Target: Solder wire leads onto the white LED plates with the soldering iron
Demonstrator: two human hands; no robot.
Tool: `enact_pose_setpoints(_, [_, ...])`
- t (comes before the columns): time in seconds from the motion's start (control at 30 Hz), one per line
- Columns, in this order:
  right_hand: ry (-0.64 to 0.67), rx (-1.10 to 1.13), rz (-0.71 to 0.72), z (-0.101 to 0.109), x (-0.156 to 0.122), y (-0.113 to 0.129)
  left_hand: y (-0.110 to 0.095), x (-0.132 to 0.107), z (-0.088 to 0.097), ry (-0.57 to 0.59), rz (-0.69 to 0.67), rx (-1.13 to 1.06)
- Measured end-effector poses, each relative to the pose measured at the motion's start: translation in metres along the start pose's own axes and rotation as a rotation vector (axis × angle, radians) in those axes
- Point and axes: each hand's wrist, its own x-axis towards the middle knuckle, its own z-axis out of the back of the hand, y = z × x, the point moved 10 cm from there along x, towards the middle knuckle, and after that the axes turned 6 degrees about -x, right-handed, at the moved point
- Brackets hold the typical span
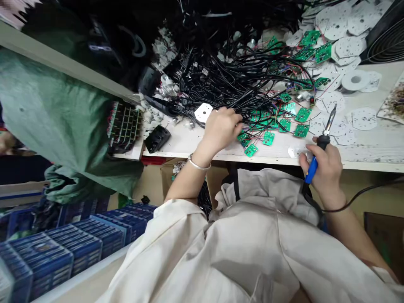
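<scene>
Head view: blue-and-black soldering iron [312, 170] in right hand [326, 164]

Right hand: closed round the iron's handle, near the front edge of the white desk [189, 144]; metal tip directed away from the body. Black cord [356, 198] passes the wrist; best left slack.

Left hand [222, 126]: fingers curled over a tangled heap of thin black cables [221, 86]; whether it grips one, cannot tell.

White polygonal board with dark centre hole [203, 112]: beside the left knuckles; contact unclear.

Small square green circuit boards [302, 130]: mostly between the hands, thin wires attached.

Handling, judged: separate cables gently, since the wires look easily torn; tip should stay clear of insulation and left fingers.
</scene>
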Motion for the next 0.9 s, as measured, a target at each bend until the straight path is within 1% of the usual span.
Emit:
enact_pose_setpoints(0.1, [0.036,0.033,0.048,-0.002,-0.008,-0.006,-0.017,-0.002,-0.021,0.228,-0.032,0.006])
enact_pose_setpoints(0.13, [0.003,0.055,0.059,-0.001,-0.012,-0.01,-0.02,-0.004,-0.026,0.277,-0.044,-0.029])
enact_pose_setpoints(0.17, [0.02,0.067,0.075,-0.006,-0.016,-0.014,-0.022,-0.004,-0.027,0.284,-0.048,-0.072])
enact_pose_setpoints(0.2, [0.004,0.083,0.11,-0.009,-0.019,-0.016,-0.021,-0.003,-0.024,0.245,-0.036,-0.089])
enact_pose_setpoints(0.23, [0.009,0.09,0.101,-0.014,-0.022,-0.021,-0.016,-0.001,-0.017,0.161,0.011,-0.061])
enact_pose_setpoints(0.27, [-0.062,0.108,0.133,-0.01,-0.024,-0.021,-0.01,0.0,-0.008,0.062,0.067,-0.015])
enact_pose_setpoints(0.33, [-0.032,0.108,0.15,-0.015,-0.025,-0.018,-0.006,-0.001,0.012,-0.144,0.124,0.058])
enact_pose_setpoints(0.4, [-0.002,0.086,0.125,-0.014,-0.024,-0.016,-0.014,-0.006,0.028,-0.288,0.083,0.013])
enact_pose_setpoints(0.43, [0.003,0.075,0.089,-0.012,-0.024,-0.017,-0.019,-0.009,0.032,-0.325,0.037,-0.073])
enact_pose_setpoints(0.47, [0.004,0.067,0.049,-0.011,-0.025,-0.019,-0.025,-0.012,0.034,-0.329,-0.012,-0.196])
enact_pose_setpoints(0.5, [0.013,0.065,0.011,-0.011,-0.027,-0.023,-0.032,-0.015,0.032,-0.289,-0.067,-0.345])
enact_pose_setpoints(0.57, [0.05,0.071,-0.033,-0.018,-0.031,-0.029,-0.048,-0.022,0.018,-0.138,-0.178,-0.64])
enact_pose_setpoints(0.6, [0.055,0.074,-0.035,-0.022,-0.032,-0.032,-0.056,-0.027,0.009,-0.066,-0.222,-0.747])
enact_pose_setpoints(0.63, [0.051,0.068,-0.028,-0.025,-0.033,-0.033,-0.062,-0.031,0.0,-0.018,-0.256,-0.815])
enact_pose_setpoints(0.67, [0.036,0.052,-0.024,-0.027,-0.034,-0.033,-0.066,-0.036,-0.009,-0.003,-0.281,-0.848])
enact_pose_setpoints(0.7, [0.01,0.033,-0.017,-0.026,-0.033,-0.032,-0.069,-0.041,-0.018,-0.017,-0.301,-0.852])
enact_pose_setpoints(0.77, [0.012,-0.011,-0.021,-0.022,-0.03,-0.026,-0.075,-0.051,-0.035,-0.071,-0.331,-0.779])
enact_pose_setpoints(0.8, [-0.035,0.017,-0.011,-0.013,-0.028,-0.02,-0.079,-0.058,-0.042,-0.102,-0.339,-0.703])
enact_pose_setpoints(0.83, [-0.069,0.055,-0.039,-0.004,-0.025,-0.019,-0.082,-0.064,-0.049,-0.13,-0.333,-0.599])
enact_pose_setpoints(0.9, [-0.195,0.138,-0.086,0.018,-0.02,-0.022,-0.082,-0.072,-0.055,-0.201,-0.281,-0.384])
